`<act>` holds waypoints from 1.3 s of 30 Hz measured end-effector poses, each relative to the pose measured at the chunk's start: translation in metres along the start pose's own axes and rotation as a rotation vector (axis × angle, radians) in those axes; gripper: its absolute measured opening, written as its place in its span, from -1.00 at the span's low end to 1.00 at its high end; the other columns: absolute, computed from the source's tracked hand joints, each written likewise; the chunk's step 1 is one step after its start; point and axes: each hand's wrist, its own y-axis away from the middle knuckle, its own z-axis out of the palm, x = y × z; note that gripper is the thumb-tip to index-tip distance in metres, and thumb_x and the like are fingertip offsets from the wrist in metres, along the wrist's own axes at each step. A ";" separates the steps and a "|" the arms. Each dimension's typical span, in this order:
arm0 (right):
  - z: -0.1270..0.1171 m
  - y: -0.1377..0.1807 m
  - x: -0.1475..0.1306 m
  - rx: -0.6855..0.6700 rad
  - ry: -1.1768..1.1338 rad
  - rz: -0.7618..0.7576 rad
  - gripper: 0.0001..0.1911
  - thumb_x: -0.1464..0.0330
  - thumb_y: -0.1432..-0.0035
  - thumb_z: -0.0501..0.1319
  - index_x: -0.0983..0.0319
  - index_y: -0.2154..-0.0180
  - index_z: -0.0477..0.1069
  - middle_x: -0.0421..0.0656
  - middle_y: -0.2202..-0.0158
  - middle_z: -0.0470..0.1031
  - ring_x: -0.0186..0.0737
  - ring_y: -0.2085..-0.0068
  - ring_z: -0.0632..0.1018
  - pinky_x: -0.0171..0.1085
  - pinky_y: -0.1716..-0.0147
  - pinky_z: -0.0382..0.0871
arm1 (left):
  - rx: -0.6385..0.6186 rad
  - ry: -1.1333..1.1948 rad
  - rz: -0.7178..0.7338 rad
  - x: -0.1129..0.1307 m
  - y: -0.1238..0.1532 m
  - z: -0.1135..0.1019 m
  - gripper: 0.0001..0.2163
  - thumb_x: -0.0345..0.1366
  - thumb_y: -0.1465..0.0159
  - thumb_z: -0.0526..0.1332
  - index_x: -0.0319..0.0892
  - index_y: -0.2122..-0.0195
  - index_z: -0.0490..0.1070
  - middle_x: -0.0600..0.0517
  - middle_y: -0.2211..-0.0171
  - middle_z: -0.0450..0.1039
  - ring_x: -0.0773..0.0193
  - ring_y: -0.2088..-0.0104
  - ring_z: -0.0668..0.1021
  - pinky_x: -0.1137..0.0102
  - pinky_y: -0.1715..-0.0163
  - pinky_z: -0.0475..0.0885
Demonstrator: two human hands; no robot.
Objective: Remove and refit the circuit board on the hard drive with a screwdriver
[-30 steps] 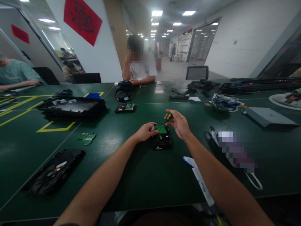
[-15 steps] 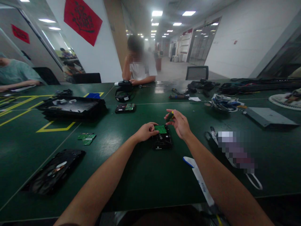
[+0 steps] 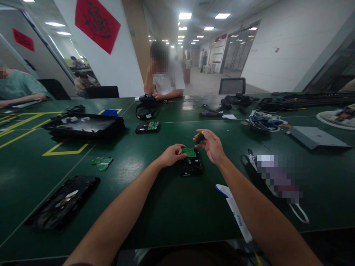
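Observation:
A black hard drive (image 3: pixel 191 168) with a green circuit board (image 3: pixel 189 152) showing at its far end lies on the table in front of me. My left hand (image 3: pixel 173 153) grips its left side, thumb on top near the board. In my right hand (image 3: pixel 212 145) is a screwdriver (image 3: pixel 199 138) with a dark green and yellow handle, held between thumb and fingers over the drive's far right corner. The shaft and tip are too small or hidden to make out.
Left of me are loose green circuit boards (image 3: pixel 102 163), a black casing part (image 3: pixel 65 201) and a large black housing (image 3: pixel 85 127). Another hard drive (image 3: pixel 147 126) lies farther off. On the right are a cable bundle (image 3: pixel 264 121) and a flat metal box (image 3: pixel 318 137). A person (image 3: pixel 166 79) sits opposite.
The screwdriver handle has turned slightly in my right hand, its yellow end shifting a little to the left. My left hand and the hard drive stay in place.

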 end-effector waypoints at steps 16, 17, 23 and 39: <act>0.001 0.000 0.000 0.014 0.024 0.001 -0.61 0.00 -0.21 0.34 0.09 0.06 0.55 -0.17 0.22 0.59 -0.18 0.15 0.60 -0.28 0.35 0.58 | 0.002 0.020 0.004 -0.002 0.000 0.001 -0.65 -0.15 -0.28 0.34 -0.11 0.52 0.22 -0.15 -0.15 0.49 0.02 -0.16 0.52 0.16 -0.10 0.41; 0.001 0.000 0.000 0.021 0.042 -0.010 -0.63 0.02 -0.20 0.36 0.09 0.07 0.56 -0.18 0.22 0.58 -0.20 0.16 0.59 -0.29 0.36 0.58 | 0.002 0.016 0.003 -0.001 0.000 0.000 -0.65 -0.15 -0.28 0.34 -0.11 0.51 0.22 -0.15 -0.15 0.49 0.02 -0.17 0.52 0.16 -0.10 0.40; 0.004 0.001 0.002 0.023 0.031 -0.034 -0.70 0.06 -0.18 0.41 0.12 0.22 0.52 -0.17 0.21 0.59 -0.19 0.13 0.60 -0.28 0.33 0.59 | -0.006 0.004 0.009 0.000 0.000 -0.001 -0.66 -0.18 -0.27 0.34 -0.11 0.52 0.22 -0.14 -0.14 0.50 0.02 -0.17 0.52 0.17 -0.10 0.40; 0.004 0.001 0.004 0.052 0.039 -0.040 -0.68 0.08 -0.17 0.42 0.14 0.22 0.46 -0.17 0.20 0.59 -0.17 0.15 0.63 -0.32 0.41 0.56 | -0.001 0.002 -0.020 0.001 0.000 -0.001 -0.65 -0.18 -0.26 0.35 -0.12 0.52 0.21 -0.13 -0.14 0.50 0.04 -0.15 0.53 0.19 -0.11 0.41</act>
